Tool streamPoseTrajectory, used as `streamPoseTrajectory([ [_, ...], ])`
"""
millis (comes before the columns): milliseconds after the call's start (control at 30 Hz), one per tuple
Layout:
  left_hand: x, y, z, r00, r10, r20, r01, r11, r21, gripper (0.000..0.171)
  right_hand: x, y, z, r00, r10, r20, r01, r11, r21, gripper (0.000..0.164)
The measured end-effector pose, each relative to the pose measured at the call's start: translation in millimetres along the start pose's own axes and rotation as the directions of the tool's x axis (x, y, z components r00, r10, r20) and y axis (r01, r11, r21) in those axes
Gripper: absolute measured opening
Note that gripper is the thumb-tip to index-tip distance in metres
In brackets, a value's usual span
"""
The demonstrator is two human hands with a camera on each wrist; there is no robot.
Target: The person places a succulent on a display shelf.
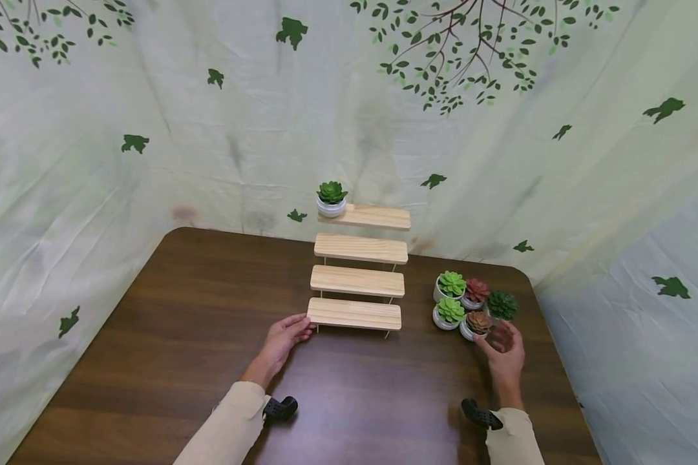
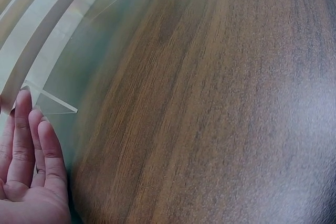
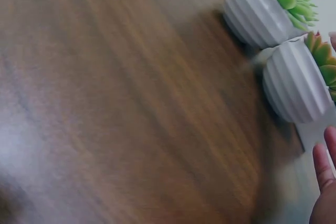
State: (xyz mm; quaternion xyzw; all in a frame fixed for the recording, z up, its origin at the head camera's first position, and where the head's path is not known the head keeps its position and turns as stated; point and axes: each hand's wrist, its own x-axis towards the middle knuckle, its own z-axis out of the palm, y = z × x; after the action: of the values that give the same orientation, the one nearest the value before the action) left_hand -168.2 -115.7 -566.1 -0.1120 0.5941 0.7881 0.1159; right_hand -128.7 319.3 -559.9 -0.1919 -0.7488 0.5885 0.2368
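Observation:
A stepped wooden display shelf (image 1: 355, 314) with several pale tiers on clear supports stands near the table's back. My left hand (image 1: 287, 339) is at the left end of its lowest tier; in the left wrist view its fingers (image 2: 52, 156) are fairly straight, tips right at the tier's end. A green succulent in a white pot (image 1: 331, 199) sits at the left of the top tier. My right hand (image 1: 507, 354) is beside a brownish succulent in a ribbed white pot (image 1: 478, 323), thumb and fingers spread apart. In the right wrist view, fingertips show below that pot (image 3: 296, 82).
Around the brownish succulent stand two light green succulents (image 1: 449, 311), a red one (image 1: 475, 292) and a dark green one (image 1: 502, 305), close together. The brown wooden table (image 1: 209, 310) ends at a leaf-printed cloth (image 1: 221, 168) behind and at both sides.

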Motion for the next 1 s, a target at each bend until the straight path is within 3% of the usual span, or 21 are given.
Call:
streamPoseTrajectory([
  [467, 0.1, -0.2, 0.8, 1.0, -0.004, 0.005, 0.003, 1.0, 0.012, 0.039, 1, 16, 12, 0.995, 0.099, 0.016, -0.098, 0.995, -0.011, 0.071],
  [1000, 1.1, -1.5, 0.6, 1.0, 0.008, -0.01, -0.008, 1.0, 0.004, 0.035, 6, 15, 21, 0.994, 0.108, 0.03, -0.106, 0.991, -0.084, 0.062],
])
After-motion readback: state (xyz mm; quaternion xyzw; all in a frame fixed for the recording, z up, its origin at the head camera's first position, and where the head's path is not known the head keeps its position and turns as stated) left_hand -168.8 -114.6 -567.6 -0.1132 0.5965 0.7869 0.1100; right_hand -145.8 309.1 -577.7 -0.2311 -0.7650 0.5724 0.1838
